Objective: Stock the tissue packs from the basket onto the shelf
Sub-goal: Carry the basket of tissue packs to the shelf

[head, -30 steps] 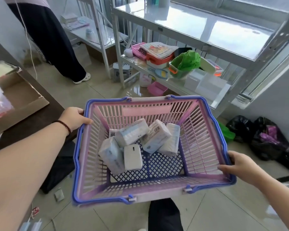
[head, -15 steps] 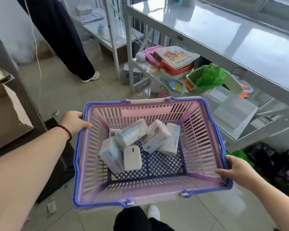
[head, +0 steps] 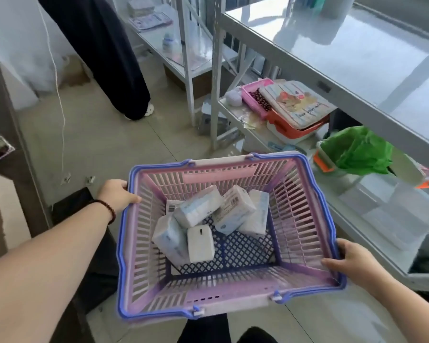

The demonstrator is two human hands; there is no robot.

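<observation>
I carry a pink basket (head: 305,214) with a blue rim at waist height. My left hand (head: 117,195) grips its left rim and my right hand (head: 349,263) grips its right rim. Several white and pale blue tissue packs (head: 198,209) lie jumbled on the basket's blue mesh floor, towards the left and far side. The white metal shelf (head: 332,53) with a glossy top stands to the right of the basket, close to its far right corner.
The lower shelf level holds a pink tray (head: 255,95), an orange box with a booklet on it (head: 297,120), a green bag in a tub (head: 357,152) and clear containers (head: 394,214). Another person (head: 102,53) in dark trousers stands at the far left. A dark table (head: 8,149) is at my left.
I have moved forward with the basket, so the shelf is nearer and larger. Both hands keep their grip on the rims and the packs lie as before.
</observation>
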